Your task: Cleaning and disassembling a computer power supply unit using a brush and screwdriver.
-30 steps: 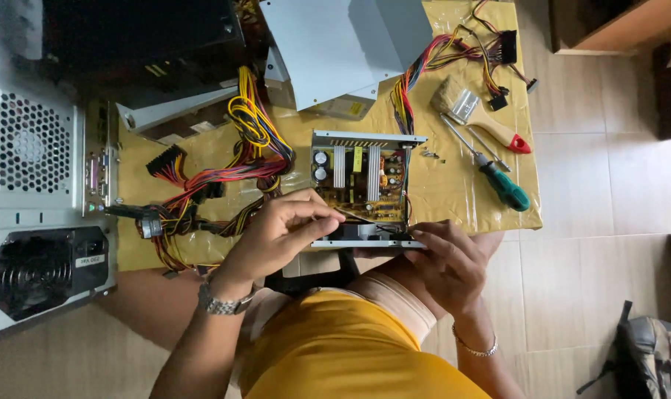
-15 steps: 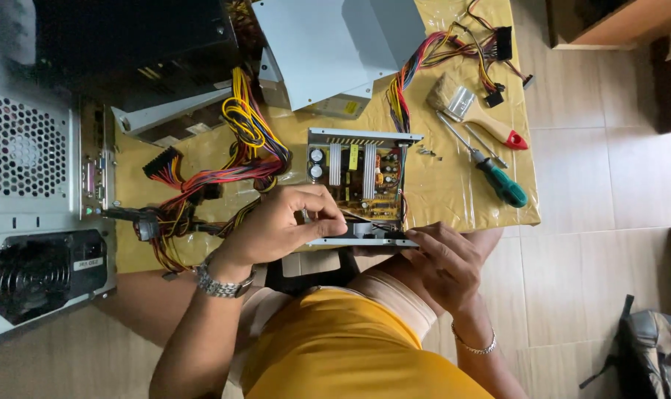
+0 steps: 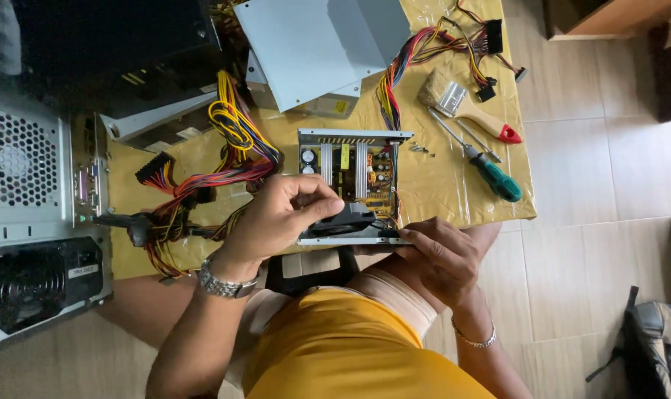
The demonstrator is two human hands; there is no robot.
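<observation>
Little has shifted: left hand [image 3: 283,218] still pinches the black fan [image 3: 343,220] inside the open power supply [image 3: 352,185] on the surface [image 3: 453,185], right hand [image 3: 439,258] gripping its near edge; freeing the fan seems underway, needing a careful lift.

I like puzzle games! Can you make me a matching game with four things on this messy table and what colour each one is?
Things:
1. screwdriver handle
2. brush handle tip
3. cover panel
4. looped wires

Colours:
A. yellow
B. pale grey
C. green
D. red

Pairs: 1-C, 2-D, 3-B, 4-A
</observation>
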